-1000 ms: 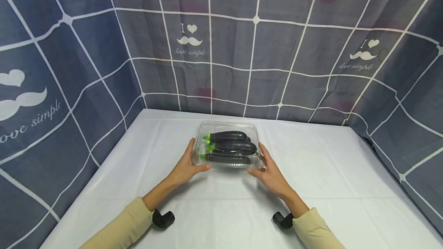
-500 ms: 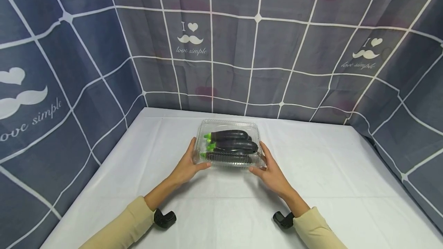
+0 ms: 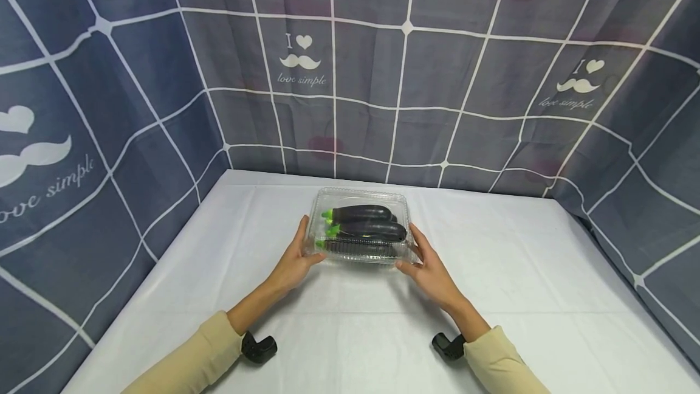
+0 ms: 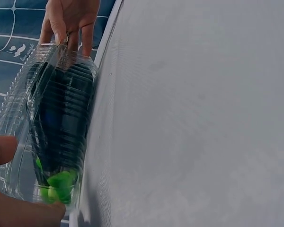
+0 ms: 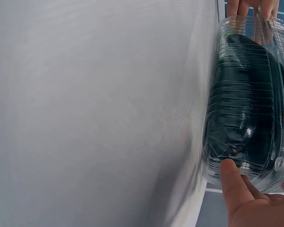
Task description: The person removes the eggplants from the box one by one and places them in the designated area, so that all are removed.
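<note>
A clear plastic clamshell box (image 3: 363,195) is held between both hands above the white table, its lid closed. Several dark eggplants (image 3: 367,214) with green stem ends lie inside, the stems toward the left. My left hand (image 3: 288,269) grips the box's left end, thumb at the front corner. At the opposite end, my right hand (image 3: 432,277) holds on with its thumb near the front right corner. In the left wrist view the ribbed wall of the box (image 4: 12,106) shows, with the eggplants' green tips (image 4: 59,187) close to the left fingers. Some fingertips are hidden behind the box.
A white cloth covers the table (image 3: 350,333). Dark grey-blue curtains (image 3: 366,65) with white grid lines stand at the back and both sides. Black curved devices are at the left wrist (image 3: 259,348) and the right wrist (image 3: 448,346), beside the beige sleeves.
The box stays almost in place, both hands still holding it. My left thumb has drawn back slightly to the left along the front edge.
</note>
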Motion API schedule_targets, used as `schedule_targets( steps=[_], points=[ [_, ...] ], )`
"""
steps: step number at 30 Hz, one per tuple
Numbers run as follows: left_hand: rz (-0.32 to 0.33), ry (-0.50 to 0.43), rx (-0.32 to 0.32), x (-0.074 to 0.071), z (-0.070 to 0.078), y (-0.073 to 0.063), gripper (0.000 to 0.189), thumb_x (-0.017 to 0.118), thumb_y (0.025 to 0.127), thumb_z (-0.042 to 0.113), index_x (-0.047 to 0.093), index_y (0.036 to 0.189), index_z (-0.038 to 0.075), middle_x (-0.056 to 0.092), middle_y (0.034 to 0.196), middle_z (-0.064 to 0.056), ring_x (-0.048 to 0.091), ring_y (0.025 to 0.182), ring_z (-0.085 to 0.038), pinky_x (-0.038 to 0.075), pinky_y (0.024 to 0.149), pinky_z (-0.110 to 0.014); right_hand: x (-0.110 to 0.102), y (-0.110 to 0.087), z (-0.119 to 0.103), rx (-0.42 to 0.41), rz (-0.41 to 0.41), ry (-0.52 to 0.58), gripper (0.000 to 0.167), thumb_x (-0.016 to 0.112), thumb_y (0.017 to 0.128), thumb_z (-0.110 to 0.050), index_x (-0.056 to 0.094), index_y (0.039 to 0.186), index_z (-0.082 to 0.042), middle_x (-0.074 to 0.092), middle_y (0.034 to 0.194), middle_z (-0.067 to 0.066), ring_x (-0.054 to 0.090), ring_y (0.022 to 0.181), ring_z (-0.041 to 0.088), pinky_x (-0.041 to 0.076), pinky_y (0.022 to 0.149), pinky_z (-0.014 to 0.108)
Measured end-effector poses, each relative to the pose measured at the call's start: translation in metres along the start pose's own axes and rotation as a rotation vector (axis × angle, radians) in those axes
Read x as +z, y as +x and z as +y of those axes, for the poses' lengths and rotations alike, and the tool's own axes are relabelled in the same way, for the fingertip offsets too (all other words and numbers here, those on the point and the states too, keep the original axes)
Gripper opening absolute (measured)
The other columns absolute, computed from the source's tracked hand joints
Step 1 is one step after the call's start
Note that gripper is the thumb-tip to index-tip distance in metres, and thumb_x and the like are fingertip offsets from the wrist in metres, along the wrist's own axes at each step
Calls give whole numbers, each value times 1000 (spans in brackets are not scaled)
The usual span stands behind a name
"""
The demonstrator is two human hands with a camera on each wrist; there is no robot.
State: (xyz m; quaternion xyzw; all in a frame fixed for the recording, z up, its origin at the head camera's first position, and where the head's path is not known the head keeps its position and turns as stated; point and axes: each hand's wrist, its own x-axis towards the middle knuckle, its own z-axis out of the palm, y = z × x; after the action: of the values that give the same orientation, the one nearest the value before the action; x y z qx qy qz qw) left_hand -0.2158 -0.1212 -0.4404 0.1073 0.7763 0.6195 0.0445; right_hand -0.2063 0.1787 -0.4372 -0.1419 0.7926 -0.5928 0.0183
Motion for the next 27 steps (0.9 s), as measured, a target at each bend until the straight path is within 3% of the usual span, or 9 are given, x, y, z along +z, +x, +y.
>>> schedule_targets(
  steps=[5,16,27],
  points=[
    [-8,0,1,-2,-2,1,88,56,98,6,-9,158,10,-11,164,-9,-3,148,-37,5,116,-58,0,1,1,-3,-3,-2,83,64,94,-2,15,159,-15,8,164,11,21,144,40,31,110,56],
    [5,-1,28,-1,-4,4,77,47,99,1,-4,157,1,-9,163,-15,-9,149,-27,-2,119,-47,-7,3,2,-12,-31,-8,82,62,95,-2,12,160,-12,8,164,12,21,144,41,30,111,53],
    [48,-115,50,-3,-6,2,69,46,98,-3,9,157,-1,3,164,-15,-1,149,-26,6,120,-42,-8,2,0,-18,-34,-2,83,63,95,-2,12,159,-12,8,164,11,23,143,41,30,111,50]
  ],
)
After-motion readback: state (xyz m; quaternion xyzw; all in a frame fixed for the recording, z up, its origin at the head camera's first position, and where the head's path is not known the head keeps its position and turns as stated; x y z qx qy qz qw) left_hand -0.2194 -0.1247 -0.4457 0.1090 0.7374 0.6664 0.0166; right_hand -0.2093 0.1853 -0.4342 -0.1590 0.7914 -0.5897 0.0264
